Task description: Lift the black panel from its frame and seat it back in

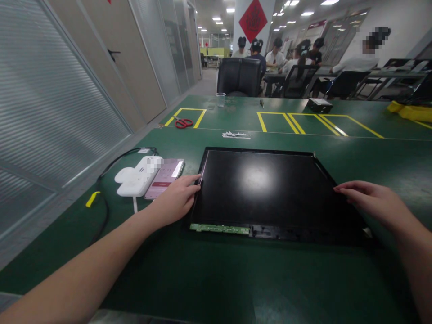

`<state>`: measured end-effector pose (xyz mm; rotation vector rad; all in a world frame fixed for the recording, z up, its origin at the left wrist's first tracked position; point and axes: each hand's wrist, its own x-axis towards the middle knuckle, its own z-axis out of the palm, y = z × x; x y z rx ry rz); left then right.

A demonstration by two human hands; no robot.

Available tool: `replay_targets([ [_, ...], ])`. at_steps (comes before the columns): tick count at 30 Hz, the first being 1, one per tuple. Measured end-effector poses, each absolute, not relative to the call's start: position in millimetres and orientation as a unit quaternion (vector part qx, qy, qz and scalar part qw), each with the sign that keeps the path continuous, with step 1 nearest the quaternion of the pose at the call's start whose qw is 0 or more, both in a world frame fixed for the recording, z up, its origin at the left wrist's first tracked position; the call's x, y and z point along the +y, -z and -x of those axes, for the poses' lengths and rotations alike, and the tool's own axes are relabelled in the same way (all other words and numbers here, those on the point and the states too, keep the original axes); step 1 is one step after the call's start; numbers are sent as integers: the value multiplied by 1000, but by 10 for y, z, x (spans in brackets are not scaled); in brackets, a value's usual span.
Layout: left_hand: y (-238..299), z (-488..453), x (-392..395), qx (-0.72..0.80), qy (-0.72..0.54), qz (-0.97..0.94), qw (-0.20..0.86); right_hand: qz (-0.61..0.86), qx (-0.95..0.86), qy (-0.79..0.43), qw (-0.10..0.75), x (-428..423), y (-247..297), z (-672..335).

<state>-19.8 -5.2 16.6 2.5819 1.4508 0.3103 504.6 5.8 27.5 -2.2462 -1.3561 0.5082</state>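
Observation:
A black flat screen panel [266, 189] lies face up on the green table [216, 279], with a green circuit strip [219, 228] along its near edge. My left hand [175, 202] rests at the panel's left edge, fingers stretched out and touching the rim. My right hand [374, 202] lies flat on the panel's right edge, fingers extended. Neither hand holds anything.
A phone [165, 173] and a white charger block [137, 180] with a black cable [104, 180] lie left of the panel. Farther back are red scissors [184, 122], a plastic cup [220, 99], small white parts [236, 134] and a black box [319, 105]. Several people sit at tables behind.

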Motion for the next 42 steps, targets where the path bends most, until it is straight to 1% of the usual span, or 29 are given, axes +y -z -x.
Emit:
replay_targets([
  [8, -150, 219, -40, 477, -115, -863, 118, 824, -481, -185, 236, 43, -311, -4990],
  [13, -147, 209, -39, 475, -117, -863, 130, 814, -490, -183, 253, 44, -297, -4993],
  [26, -202, 172, -61, 479, -97, -865, 116, 819, -461, -206, 273, 36, -284, -4980],
  [32, -111, 168, -44, 543, -107, -827, 101, 811, -476, -207, 271, 36, -264, -5017],
  [38, -51, 135, -13, 559, -122, -806, 153, 805, -517, -165, 239, 106, -108, -5210],
  [42, 57, 156, 7, 555, -168, -794, 185, 793, -538, -145, 246, 142, -11, -5306],
])
